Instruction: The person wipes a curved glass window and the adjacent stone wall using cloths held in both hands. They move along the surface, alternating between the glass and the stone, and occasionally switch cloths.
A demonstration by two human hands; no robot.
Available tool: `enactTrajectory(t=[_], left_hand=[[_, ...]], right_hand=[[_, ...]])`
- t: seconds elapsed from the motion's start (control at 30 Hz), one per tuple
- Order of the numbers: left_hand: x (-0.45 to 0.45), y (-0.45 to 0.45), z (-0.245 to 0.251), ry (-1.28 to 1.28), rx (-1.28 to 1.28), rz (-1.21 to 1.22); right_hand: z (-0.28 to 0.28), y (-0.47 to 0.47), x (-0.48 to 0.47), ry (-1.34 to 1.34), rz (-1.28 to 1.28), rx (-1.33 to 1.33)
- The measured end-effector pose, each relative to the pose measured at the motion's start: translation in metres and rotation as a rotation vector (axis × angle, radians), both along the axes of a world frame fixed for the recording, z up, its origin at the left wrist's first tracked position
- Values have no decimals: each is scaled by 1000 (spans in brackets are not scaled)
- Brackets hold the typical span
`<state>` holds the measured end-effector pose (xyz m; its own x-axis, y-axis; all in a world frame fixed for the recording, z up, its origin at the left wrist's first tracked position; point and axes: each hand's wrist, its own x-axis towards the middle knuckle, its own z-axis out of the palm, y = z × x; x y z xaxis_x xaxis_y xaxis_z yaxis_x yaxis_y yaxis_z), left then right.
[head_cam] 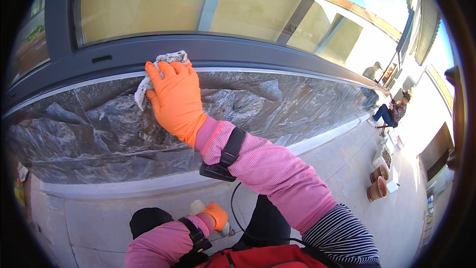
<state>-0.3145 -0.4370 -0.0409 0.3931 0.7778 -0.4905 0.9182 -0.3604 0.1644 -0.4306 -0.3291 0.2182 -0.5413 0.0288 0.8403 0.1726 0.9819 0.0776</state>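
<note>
My right hand (176, 100), in an orange glove, presses a damp-looking grey-white rag (171, 57) against the dark grey metal window frame (238, 50). Part of the rag hangs out past my thumb, over the top of the stone-patterned wall cladding (238, 100). Low down, near my knees, is my left hand (217, 216) in a matching glove. Its fingers are mostly turned out of sight, so its grip is unclear. A pale object (197, 207) shows just beside it; I cannot tell whether it is held.
Window glass (253, 11) rises above the frame. A white ledge (122, 186) runs along the wall's foot over paving (96, 216). Terracotta pots (377, 189) and a white planter box (386, 156) stand at right. Farther off, a person (396, 111) sits on a stool. A black cable (233, 197) hangs below my right forearm.
</note>
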Motion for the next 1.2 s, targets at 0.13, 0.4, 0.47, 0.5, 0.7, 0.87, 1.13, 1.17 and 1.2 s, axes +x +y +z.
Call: enactTrajectory(t=[0.13,0.4,0.47,0.5,0.7,0.87,1.13,1.17,1.2], left_hand=[[-7,0,8,-18,32,40],[-17,-3,20,47,36,14],[-24,-6,20,-31,50,35],[-29,-8,22,-64,92,60],[-69,-1,60,-307,658,316],[-73,1,89,-908,795,805],[-60,14,93,-1233,481,1089],[-59,17,94,-1301,420,1054],[-57,19,96,-1366,354,1053]], right_hand=[[10,3,-2,-88,99,-2],[10,106,109,30,-26,-1],[3,129,142,100,-166,-64],[1,136,150,152,-253,-76],[-31,112,166,542,411,-1179],[-53,82,170,544,1216,-1845],[-110,84,166,625,1388,-2190],[-113,87,164,557,1480,-2150],[-115,89,163,529,1475,-2157]])
